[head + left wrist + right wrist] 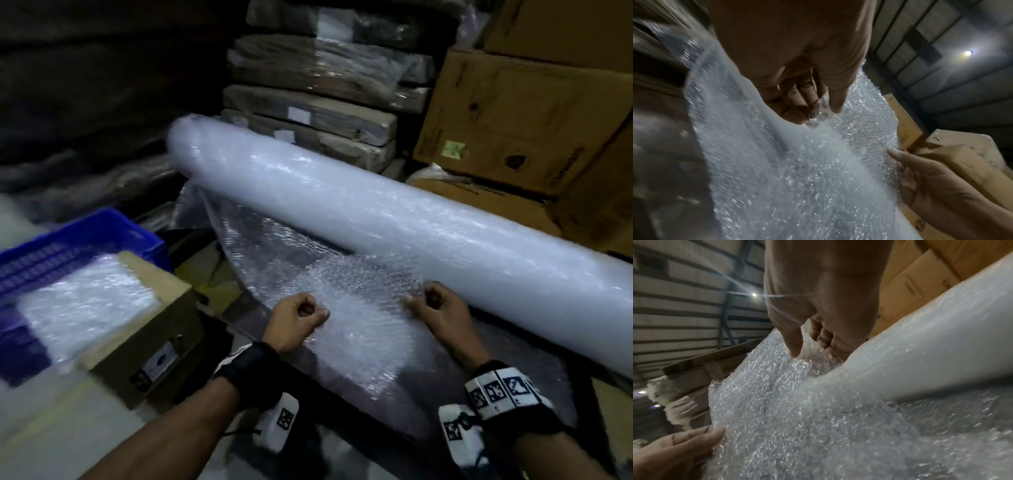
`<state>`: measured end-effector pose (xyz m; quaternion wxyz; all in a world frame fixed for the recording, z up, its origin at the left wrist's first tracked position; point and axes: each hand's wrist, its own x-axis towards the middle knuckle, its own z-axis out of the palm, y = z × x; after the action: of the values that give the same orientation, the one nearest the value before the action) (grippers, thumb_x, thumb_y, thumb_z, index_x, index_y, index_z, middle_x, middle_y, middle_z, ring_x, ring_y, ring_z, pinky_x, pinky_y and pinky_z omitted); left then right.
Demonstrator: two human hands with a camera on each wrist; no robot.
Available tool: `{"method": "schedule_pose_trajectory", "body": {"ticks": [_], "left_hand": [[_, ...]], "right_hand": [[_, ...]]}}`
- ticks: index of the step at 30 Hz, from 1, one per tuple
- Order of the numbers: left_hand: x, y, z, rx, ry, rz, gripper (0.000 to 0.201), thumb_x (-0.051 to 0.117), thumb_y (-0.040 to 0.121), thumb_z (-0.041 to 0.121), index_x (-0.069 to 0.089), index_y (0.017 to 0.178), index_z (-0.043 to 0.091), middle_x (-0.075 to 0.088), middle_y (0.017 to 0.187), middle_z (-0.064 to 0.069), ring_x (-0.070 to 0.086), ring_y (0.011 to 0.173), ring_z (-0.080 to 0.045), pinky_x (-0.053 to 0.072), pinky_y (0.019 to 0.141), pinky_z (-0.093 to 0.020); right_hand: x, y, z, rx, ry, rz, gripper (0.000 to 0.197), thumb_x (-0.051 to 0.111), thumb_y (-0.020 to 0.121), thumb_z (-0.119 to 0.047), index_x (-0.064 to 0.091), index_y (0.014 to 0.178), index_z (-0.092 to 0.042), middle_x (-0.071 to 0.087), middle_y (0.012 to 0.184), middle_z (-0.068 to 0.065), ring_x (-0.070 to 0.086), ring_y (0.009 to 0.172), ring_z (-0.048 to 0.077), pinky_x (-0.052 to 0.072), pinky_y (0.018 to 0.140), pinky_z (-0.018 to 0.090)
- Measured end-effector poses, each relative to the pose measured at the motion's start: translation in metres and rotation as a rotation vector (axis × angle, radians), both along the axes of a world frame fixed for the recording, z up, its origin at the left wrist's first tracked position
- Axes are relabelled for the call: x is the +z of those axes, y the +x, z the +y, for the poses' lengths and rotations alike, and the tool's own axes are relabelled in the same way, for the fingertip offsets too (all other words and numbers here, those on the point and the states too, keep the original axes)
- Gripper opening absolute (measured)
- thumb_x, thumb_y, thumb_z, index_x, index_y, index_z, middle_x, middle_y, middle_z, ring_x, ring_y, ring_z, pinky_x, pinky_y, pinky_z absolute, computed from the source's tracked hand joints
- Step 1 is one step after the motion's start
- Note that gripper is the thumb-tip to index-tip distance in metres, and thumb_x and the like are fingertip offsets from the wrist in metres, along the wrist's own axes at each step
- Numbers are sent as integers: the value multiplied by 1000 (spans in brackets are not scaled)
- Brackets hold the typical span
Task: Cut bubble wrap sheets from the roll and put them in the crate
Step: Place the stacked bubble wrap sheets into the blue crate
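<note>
Both forearms reach forward; left hand (297, 320) and right hand (442, 313) knuckles-up, fingers pinching bubble wrap sheet (363, 308) edges.

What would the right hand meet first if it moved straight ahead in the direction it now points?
Most likely the bubble wrap roll. The right hand pinches the bubble wrap sheet right in front of the roll, with almost no gap visible, though exact depth is unclear.
</note>
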<state>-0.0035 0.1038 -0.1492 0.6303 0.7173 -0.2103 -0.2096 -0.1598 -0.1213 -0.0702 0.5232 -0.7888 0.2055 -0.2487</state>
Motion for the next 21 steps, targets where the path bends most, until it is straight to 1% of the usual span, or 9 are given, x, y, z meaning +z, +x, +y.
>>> {"method": "schedule_pose_trajectory", "body": {"ticks": [2, 4, 7, 10, 11, 13, 16, 19, 21], "left_hand": [[0, 20, 41, 117, -3, 17, 22, 82, 78, 23, 60, 76, 16, 64, 63, 2, 57, 60, -13, 46, 62, -29], [-2, 36, 83, 221, 11, 21, 22, 82, 79, 23, 61, 78, 15, 61, 66, -1, 53, 62, -15, 45, 62, -30], [-12, 57, 151, 395, 63, 17, 20, 80, 84, 17, 61, 79, 14, 59, 68, 0, 50, 61, -10, 44, 59, -24], [-26, 75, 216, 528, 128, 16, 23, 80, 83, 21, 59, 75, 19, 58, 64, 5, 50, 61, -10, 43, 62, -28], [-31, 80, 236, 576, 137, 16, 24, 81, 82, 22, 59, 74, 19, 59, 64, 5, 51, 62, -12, 43, 63, -30], [-37, 88, 272, 693, 158, 24, 21, 82, 80, 22, 62, 76, 18, 62, 68, 1, 53, 64, -14, 44, 63, -30], [-43, 96, 314, 842, 185, 50, 16, 81, 81, 15, 66, 81, 8, 64, 71, -4, 55, 65, -15, 45, 62, -29], [-53, 107, 347, 934, 222, 87, 15, 79, 83, 19, 66, 80, 12, 67, 65, -1, 59, 59, -17, 53, 61, -38], [-58, 120, 363, 973, 280, 92, 13, 76, 85, 21, 66, 79, 16, 65, 64, 3, 59, 58, -14, 54, 63, -39]], "right_hand": [[-9, 39, 30, 72, 98, 28, 10, 70, 88, 1, 68, 97, 6, 71, 87, 15, 64, 70, 6, 53, 63, 20], [-19, 79, 62, 137, 142, 42, 8, 71, 89, -3, 70, 96, 2, 73, 86, 10, 65, 76, 12, 55, 67, 29], [-41, 138, 118, 246, 134, 89, 4, 71, 91, -9, 69, 88, -10, 68, 69, -8, 58, 67, 9, 50, 62, 28], [-57, 190, 176, 343, 131, 130, 9, 74, 90, -17, 67, 93, -14, 68, 72, -7, 59, 68, 13, 52, 63, 32], [-62, 205, 195, 377, 149, 154, 13, 74, 90, -18, 66, 99, -15, 69, 80, -2, 62, 70, 14, 54, 64, 32], [-69, 234, 230, 463, 214, 222, 23, 71, 91, -7, 62, 112, -12, 70, 90, 8, 64, 68, 9, 52, 58, 23], [-84, 270, 268, 575, 167, 339, 32, 67, 88, 7, 60, 118, 0, 68, 82, 9, 61, 59, -1, 48, 56, 16], [-101, 304, 296, 632, 115, 408, 34, 76, 83, -1, 62, 114, -3, 64, 79, 3, 57, 59, 3, 45, 58, 19], [-108, 330, 313, 679, 99, 425, 35, 78, 83, -4, 61, 114, -6, 63, 84, 5, 55, 64, 6, 44, 57, 16]]}}
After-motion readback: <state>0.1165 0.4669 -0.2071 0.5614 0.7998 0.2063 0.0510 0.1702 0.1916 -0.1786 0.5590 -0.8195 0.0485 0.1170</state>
